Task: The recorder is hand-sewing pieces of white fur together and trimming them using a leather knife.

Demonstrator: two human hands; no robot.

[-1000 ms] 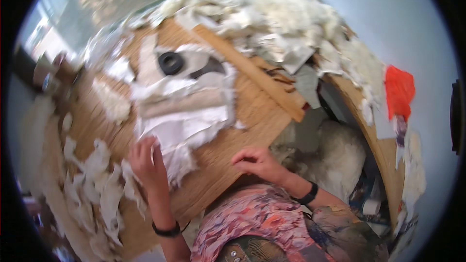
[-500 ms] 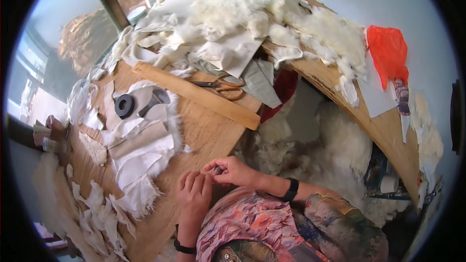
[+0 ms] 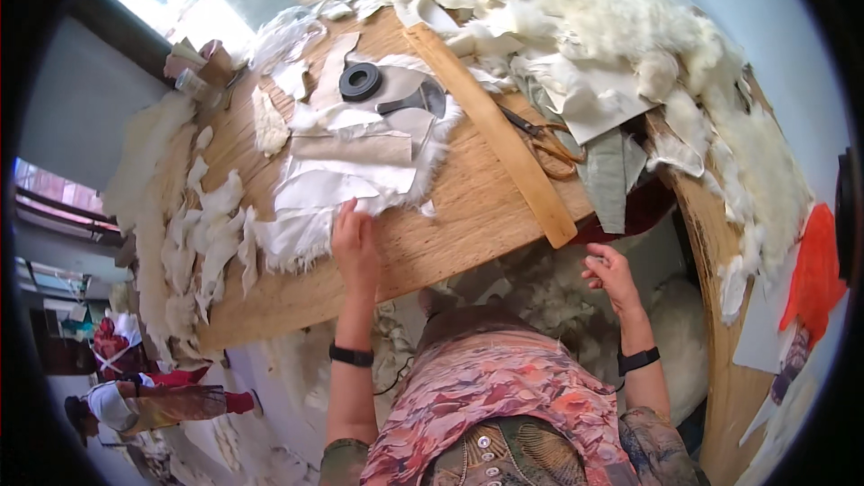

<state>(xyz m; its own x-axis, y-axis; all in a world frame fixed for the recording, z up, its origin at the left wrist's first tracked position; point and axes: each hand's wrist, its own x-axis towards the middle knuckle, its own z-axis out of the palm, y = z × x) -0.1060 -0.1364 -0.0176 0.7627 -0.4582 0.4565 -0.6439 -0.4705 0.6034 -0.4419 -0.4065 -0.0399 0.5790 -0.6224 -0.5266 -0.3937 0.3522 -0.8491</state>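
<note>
My left hand (image 3: 355, 245) is at the near edge of a white fur-fringed hide (image 3: 306, 193), fingers stretched out, nothing visible in them. I cannot tell whether it touches the hide. My right hand (image 3: 612, 279) hangs past the table's near edge, close to the end of a long wooden strip (image 3: 495, 130). Its fingers are loosely curled and apart, with nothing seen between them. On the hide lie a black coiled roll (image 3: 360, 95), a knife with a broad rounded blade (image 3: 401, 106) and a beige strip (image 3: 351, 148). Scissors (image 3: 537, 131) with orange-brown handles rest beyond the wooden strip.
Heaped white fleece (image 3: 621, 27) covers the far side and the right-hand board (image 3: 706, 243). Hide scraps (image 3: 216, 225) line the left. A red plastic bag (image 3: 813, 274) hangs at right. Another person (image 3: 153, 405) is at lower left. Fleece (image 3: 558, 292) lies below the table.
My hands have come apart from a pinch around a small dark thing, now out of sight. The left has reached toward the hide, the right has swung right. The view has turned leftward.
</note>
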